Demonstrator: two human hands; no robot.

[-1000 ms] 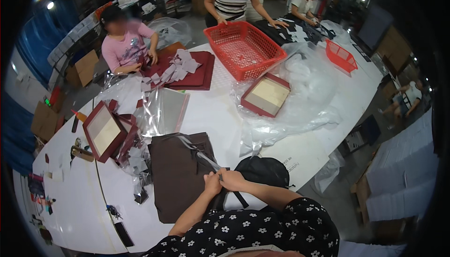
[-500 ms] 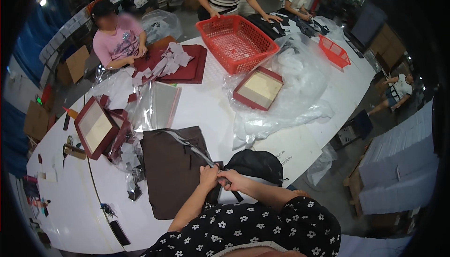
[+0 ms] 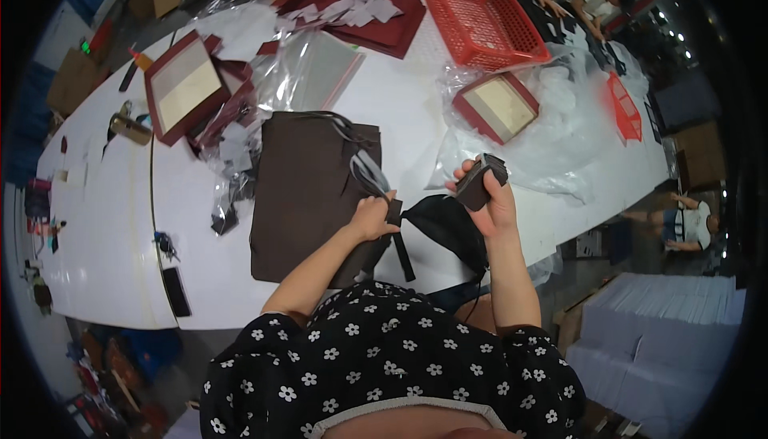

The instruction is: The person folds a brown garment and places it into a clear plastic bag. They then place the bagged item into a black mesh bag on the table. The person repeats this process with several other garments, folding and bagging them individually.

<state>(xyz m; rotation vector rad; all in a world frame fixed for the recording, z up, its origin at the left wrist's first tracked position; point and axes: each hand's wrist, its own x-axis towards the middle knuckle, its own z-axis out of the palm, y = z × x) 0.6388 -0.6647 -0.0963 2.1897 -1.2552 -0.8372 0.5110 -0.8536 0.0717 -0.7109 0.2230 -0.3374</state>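
Note:
My left hand (image 3: 373, 216) grips a dark strap (image 3: 398, 240) at the near right corner of a brown fabric piece (image 3: 308, 191) lying flat on the white table (image 3: 112, 223). My right hand (image 3: 490, 197) is raised above the table edge and holds a small folded dark bundle (image 3: 478, 181). Between the two hands lies a black bag (image 3: 448, 227), and the strap hangs from it toward me. Clear plastic wrapping (image 3: 364, 168) lies on the brown fabric's right side.
A red plastic basket (image 3: 480, 15) stands at the far side, a smaller one (image 3: 626, 107) at the right. Two maroon framed boxes (image 3: 186, 85) (image 3: 498, 107) lie among clear plastic bags. Other people work at the far edge. Stacks of white sheets (image 3: 680, 343) sit on the floor right.
The view has tilted down and closer. My hands, together before, have parted: the right hand lifted to the right with the dark bundle, the left stayed on the strap.

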